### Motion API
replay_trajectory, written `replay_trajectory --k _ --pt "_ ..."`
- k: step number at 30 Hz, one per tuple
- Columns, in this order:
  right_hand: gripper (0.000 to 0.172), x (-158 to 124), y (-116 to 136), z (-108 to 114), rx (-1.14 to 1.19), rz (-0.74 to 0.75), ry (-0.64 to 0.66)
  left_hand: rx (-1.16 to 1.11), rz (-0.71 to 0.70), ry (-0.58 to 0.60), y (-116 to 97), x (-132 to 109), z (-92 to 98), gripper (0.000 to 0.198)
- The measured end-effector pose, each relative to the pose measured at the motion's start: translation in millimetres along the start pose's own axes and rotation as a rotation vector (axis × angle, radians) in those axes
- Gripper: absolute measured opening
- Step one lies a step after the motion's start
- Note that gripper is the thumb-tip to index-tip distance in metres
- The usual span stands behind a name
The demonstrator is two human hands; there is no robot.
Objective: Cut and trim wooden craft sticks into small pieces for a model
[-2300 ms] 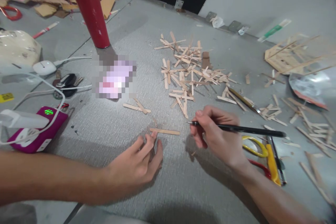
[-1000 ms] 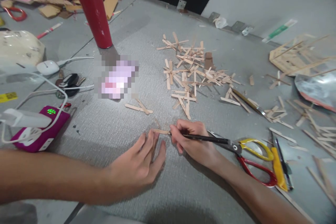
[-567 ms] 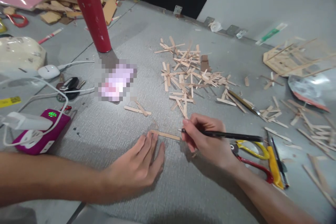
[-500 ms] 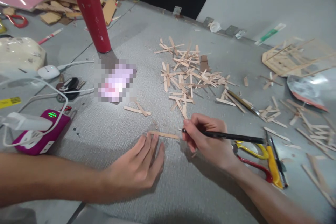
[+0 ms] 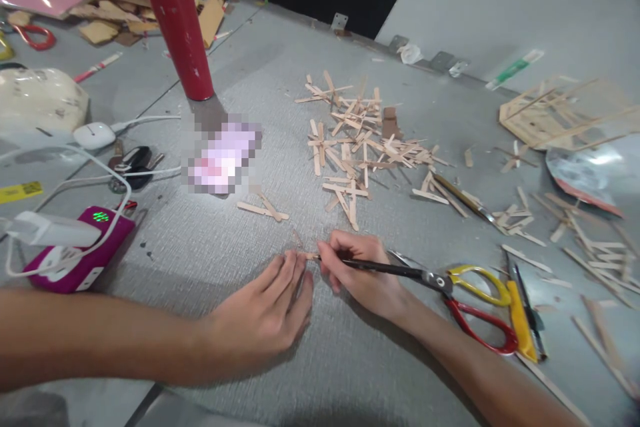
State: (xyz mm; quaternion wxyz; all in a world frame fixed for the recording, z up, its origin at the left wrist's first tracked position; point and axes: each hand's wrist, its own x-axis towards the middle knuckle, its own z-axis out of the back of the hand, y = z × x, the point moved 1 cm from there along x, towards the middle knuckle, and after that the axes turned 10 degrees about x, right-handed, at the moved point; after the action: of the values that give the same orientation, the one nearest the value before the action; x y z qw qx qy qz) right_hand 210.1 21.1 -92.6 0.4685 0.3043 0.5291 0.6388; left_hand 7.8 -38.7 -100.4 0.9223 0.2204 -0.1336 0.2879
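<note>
My left hand (image 5: 263, 303) lies on the grey table with fingers stretched out. Its fingertips press on the left part of a thin wooden stick, mostly covered by my hands. A short piece of that wooden stick (image 5: 311, 256) shows between them. My right hand (image 5: 357, 273) is closed around a slim black pen (image 5: 380, 267), its tip low over the stick; whether it touches is too small to tell. Behind my right hand lie scissors (image 5: 443, 283) with one yellow and one red handle. Two loose sticks (image 5: 265, 209) lie ahead of my left hand.
A pile of wooden sticks (image 5: 355, 133) spreads across the middle. A red bottle (image 5: 175, 27) stands behind the blurred phone (image 5: 223, 157). At left are a purple power bank (image 5: 107, 240), cables and keys (image 5: 133, 167). A yellow cutter (image 5: 523, 320) and a wooden frame (image 5: 550, 113) are at right.
My right hand has moved left along the stick with the pen, close to my left fingertips. More of the scissors now shows. My left hand has stayed in place.
</note>
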Motion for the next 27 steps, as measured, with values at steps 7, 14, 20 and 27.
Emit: replay_trajectory --k 7,14,20,27 --pt "0.046 0.6 0.7 -1.0 -0.024 0.010 -0.007 0.018 -0.016 0.031 -0.3 -2.8 -0.8 0.048" --pt "0.046 -0.5 -1.8 -0.3 -0.051 0.002 -0.015 -0.006 -0.009 0.030 -0.6 -3.1 -0.3 0.049" --pt "0.045 0.1 -0.3 -1.3 -0.086 0.021 -0.013 -0.007 -0.013 0.032 -0.3 -2.4 0.4 0.048" --pt "0.045 0.8 -1.3 0.0 -0.077 0.072 -0.001 -0.009 -0.020 0.040 -0.5 -3.0 -0.1 0.050"
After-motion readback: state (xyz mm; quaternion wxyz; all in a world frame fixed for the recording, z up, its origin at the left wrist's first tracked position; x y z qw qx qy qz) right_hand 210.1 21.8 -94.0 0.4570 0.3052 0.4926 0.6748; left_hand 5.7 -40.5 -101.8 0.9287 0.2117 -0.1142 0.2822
